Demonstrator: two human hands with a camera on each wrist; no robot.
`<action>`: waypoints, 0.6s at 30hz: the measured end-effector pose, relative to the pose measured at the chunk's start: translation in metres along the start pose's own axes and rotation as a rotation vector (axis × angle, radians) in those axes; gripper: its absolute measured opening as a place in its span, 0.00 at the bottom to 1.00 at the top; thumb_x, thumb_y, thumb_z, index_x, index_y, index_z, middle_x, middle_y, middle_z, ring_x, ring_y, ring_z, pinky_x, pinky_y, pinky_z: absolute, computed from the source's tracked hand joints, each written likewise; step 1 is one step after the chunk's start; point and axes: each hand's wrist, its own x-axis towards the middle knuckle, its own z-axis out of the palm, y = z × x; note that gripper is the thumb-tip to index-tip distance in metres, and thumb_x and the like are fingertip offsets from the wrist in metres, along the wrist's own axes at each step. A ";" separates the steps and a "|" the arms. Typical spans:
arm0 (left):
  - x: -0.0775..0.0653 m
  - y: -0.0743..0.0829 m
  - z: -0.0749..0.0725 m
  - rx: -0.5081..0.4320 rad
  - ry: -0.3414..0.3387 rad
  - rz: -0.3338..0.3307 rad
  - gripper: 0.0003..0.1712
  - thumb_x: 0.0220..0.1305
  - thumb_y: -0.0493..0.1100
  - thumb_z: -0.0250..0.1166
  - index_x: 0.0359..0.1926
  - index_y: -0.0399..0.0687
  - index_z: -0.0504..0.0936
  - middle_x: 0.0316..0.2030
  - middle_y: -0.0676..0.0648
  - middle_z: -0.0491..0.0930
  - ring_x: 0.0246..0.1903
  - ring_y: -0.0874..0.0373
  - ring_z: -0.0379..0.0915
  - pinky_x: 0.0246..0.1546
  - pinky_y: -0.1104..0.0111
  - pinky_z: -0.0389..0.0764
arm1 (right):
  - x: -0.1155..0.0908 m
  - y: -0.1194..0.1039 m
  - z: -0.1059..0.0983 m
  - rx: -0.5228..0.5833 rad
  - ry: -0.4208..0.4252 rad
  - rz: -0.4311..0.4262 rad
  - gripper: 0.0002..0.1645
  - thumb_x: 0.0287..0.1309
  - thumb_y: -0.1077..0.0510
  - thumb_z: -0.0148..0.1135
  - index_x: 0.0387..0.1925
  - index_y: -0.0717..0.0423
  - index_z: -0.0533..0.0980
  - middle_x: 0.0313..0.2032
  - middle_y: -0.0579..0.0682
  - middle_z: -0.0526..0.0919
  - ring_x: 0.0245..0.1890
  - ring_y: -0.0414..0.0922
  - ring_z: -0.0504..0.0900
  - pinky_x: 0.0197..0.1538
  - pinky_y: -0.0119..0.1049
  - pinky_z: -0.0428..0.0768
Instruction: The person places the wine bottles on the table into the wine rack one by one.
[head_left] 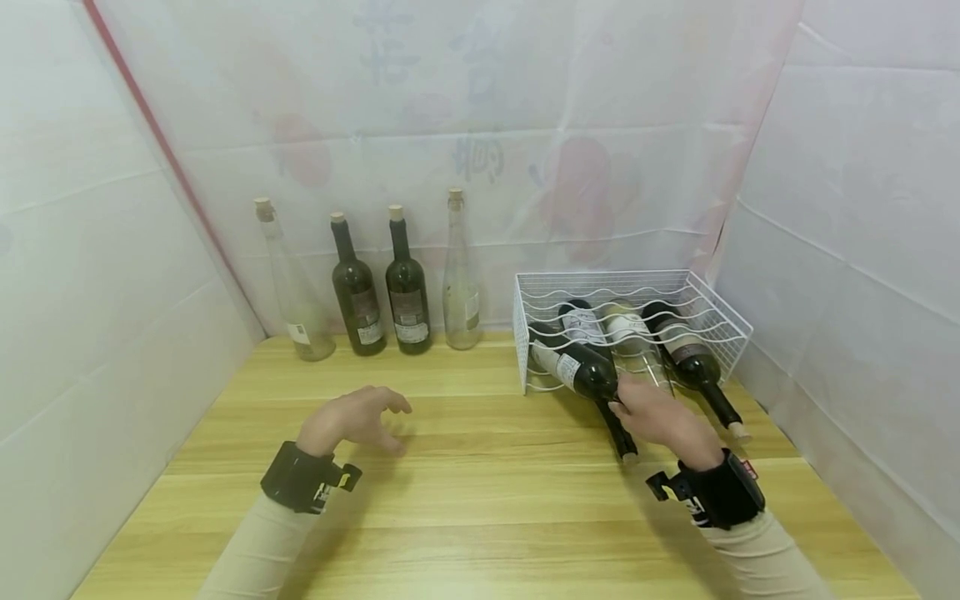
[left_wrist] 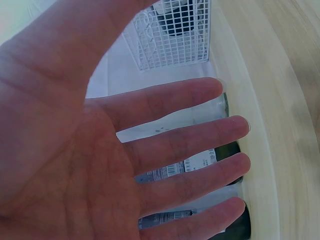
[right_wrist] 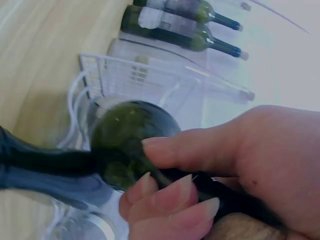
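My right hand [head_left: 660, 417] grips the neck of a dark wine bottle [head_left: 596, 375], thumb on one side and fingers curled round the other in the right wrist view. That bottle slants into the left end of a white wire wine rack [head_left: 519, 333], its labelled body between the wavy bars. Another dark bottle [head_left: 617, 429] lies in the rack, its corked neck sticking out below the held one. Further right lie a clear bottle [head_left: 628, 321] and a dark bottle [head_left: 693, 358]. My left hand [head_left: 352, 419] hovers over the table, fingers spread, holding nothing.
Along the back wall stand a clear bottle [head_left: 300, 308], two dark bottles [head_left: 360, 300] and another clear bottle [head_left: 460, 292], all corked. The wooden table [head_left: 480, 508] is walled by pale sheets [head_left: 862, 208] at the back and sides.
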 end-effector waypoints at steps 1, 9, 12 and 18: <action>0.000 0.000 0.000 -0.002 -0.001 -0.004 0.40 0.49 0.50 0.81 0.62 0.43 0.80 0.59 0.36 0.81 0.60 0.36 0.77 0.59 0.45 0.81 | 0.001 -0.001 0.002 0.023 -0.018 0.026 0.30 0.71 0.64 0.56 0.62 0.87 0.63 0.51 0.78 0.79 0.37 0.61 0.84 0.39 0.48 0.80; 0.001 0.000 -0.002 0.006 -0.009 -0.023 0.41 0.49 0.51 0.81 0.64 0.43 0.79 0.61 0.36 0.80 0.61 0.35 0.76 0.61 0.42 0.79 | 0.013 -0.009 0.021 0.046 0.024 0.110 0.25 0.72 0.62 0.55 0.55 0.85 0.65 0.31 0.64 0.81 0.30 0.56 0.82 0.33 0.46 0.77; 0.001 0.000 -0.003 0.006 -0.006 -0.019 0.41 0.49 0.51 0.81 0.64 0.42 0.79 0.61 0.35 0.80 0.61 0.35 0.76 0.60 0.43 0.79 | 0.016 -0.013 0.024 0.038 0.045 0.131 0.23 0.72 0.62 0.54 0.52 0.83 0.66 0.27 0.60 0.81 0.28 0.55 0.83 0.31 0.45 0.78; 0.002 -0.002 -0.002 0.003 -0.014 -0.026 0.41 0.50 0.51 0.81 0.64 0.42 0.79 0.61 0.36 0.80 0.62 0.35 0.75 0.61 0.43 0.79 | 0.016 -0.024 0.027 0.056 0.042 0.177 0.25 0.74 0.61 0.52 0.56 0.84 0.62 0.21 0.55 0.77 0.20 0.50 0.76 0.25 0.39 0.70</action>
